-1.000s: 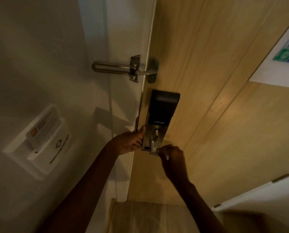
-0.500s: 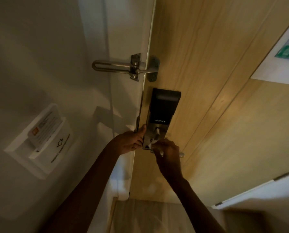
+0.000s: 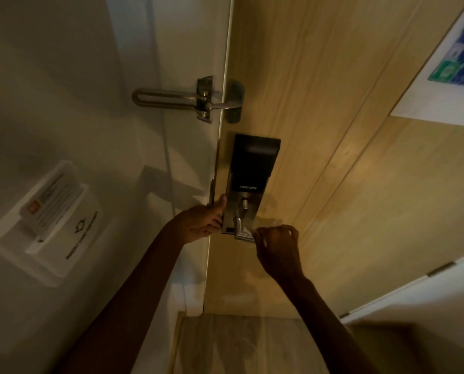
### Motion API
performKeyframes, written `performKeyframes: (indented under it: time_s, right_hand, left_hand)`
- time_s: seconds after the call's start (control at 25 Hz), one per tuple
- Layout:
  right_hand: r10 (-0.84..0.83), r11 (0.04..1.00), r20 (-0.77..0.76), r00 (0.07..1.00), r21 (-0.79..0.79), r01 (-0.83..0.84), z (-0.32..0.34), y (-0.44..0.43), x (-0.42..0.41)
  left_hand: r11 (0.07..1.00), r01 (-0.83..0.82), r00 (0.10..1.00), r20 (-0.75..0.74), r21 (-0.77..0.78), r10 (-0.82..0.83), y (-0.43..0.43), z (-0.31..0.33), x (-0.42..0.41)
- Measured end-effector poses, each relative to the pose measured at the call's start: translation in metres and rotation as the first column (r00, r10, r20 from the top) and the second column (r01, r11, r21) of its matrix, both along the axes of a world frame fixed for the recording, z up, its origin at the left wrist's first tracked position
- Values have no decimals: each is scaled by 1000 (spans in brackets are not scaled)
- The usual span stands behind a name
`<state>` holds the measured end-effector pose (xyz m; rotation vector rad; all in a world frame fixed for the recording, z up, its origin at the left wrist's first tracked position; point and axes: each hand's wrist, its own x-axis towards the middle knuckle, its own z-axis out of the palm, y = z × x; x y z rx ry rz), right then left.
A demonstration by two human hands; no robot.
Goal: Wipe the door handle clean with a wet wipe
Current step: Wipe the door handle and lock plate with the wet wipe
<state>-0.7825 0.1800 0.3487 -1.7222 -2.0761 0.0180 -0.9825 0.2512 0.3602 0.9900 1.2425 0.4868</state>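
On the door (image 3: 333, 184), handle (image 3: 241, 230) touches right hand (image 3: 278, 247).

door handle (image 3: 241, 231) below lock (image 3: 252, 168), card holder (image 3: 47, 220) left on wall (image 3: 36, 103)

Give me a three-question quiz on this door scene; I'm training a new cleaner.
1. True or false: the left hand holds the door's edge.
2. Which hand is at the door handle: A) left B) right C) neither?
3. Fill in: the black lock sits ___ the handle in the picture.

Key: 1 true. 2 B, the right hand, with a bit of white wipe at its fingertips. 3 above.
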Motion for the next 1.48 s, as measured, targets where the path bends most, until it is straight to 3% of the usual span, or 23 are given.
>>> performKeyframes:
  time_s: [0.08, 0.16, 0.32, 0.44, 0.56, 0.76, 0.8, 0.84, 0.92, 1.0, 1.04, 1.08, 1.16, 1.24, 1.48]
  right_hand:
    - [-33, 998, 135, 990, 58, 25, 2, 2, 29]
    - [-39, 992, 87, 995, 123, 29, 0, 1, 24]
    - [114, 974, -10, 993, 197, -109, -10, -5, -10]
    - [159, 970, 20, 987, 181, -160, -4, -4, 38]
    - [126, 990, -146, 981, 77, -116, 2, -7, 73]
    - [-80, 997, -440, 894, -53, 63, -16, -8, 80]
    - [-171, 985, -529, 831, -109, 134, -22, -13, 79]
    - [-282, 959, -672, 685, -197, 201, -30, -20, 76]
    - [-447, 895, -850, 278, -424, 142, -49, -34, 56]
    - [-522, 843, -844, 123, -532, -75, -65, -45, 30]
    - [-592, 794, -806, -7, -581, -180, -69, -46, 17]
    - [-648, 755, -736, -197, -588, -289, -70, -45, 3]
    - [-669, 743, -564, -484, -508, -436, -63, -44, -23]
    - [-646, 763, -473, -599, -418, -493, -51, -44, -44]
    - [-614, 789, -446, -652, -314, -528, -21, -35, -57]
  left_hand:
    - [1000, -5, 1000, 4, 0, 5, 0, -1, 1]
    - [1000, 6, 1000, 3, -2, -6, 1, -1, 0]
    - [1000, 6, 1000, 14, -2, -6, -1, 0, -1]
    - [1000, 11, 1000, 15, 6, -11, 0, -2, -1]
    - [1000, 21, 999, 27, 10, -21, 0, -1, -1]
    - [999, 24, 1000, 13, 30, -25, -4, 1, -1]
    - [999, 26, 1000, 8, 35, -27, -4, 1, -2]
    - [999, 30, 1000, 4, 35, -30, -4, 1, -3]
    - [999, 38, 999, -1, 30, -38, -5, 2, -3]
    - [999, 36, 999, -6, 39, -36, -6, 4, -1]
    - [998, 26, 1000, -14, 51, -25, -6, 3, 0]
    - [998, 8, 1000, -26, 65, -6, -6, 2, 1]
    - [997, -20, 999, -33, 73, 22, -5, 1, 1]
    - [998, -19, 999, -25, 54, 21, -4, 0, 0]
    - [999, -19, 999, -27, 42, 20, -1, 2, -2]
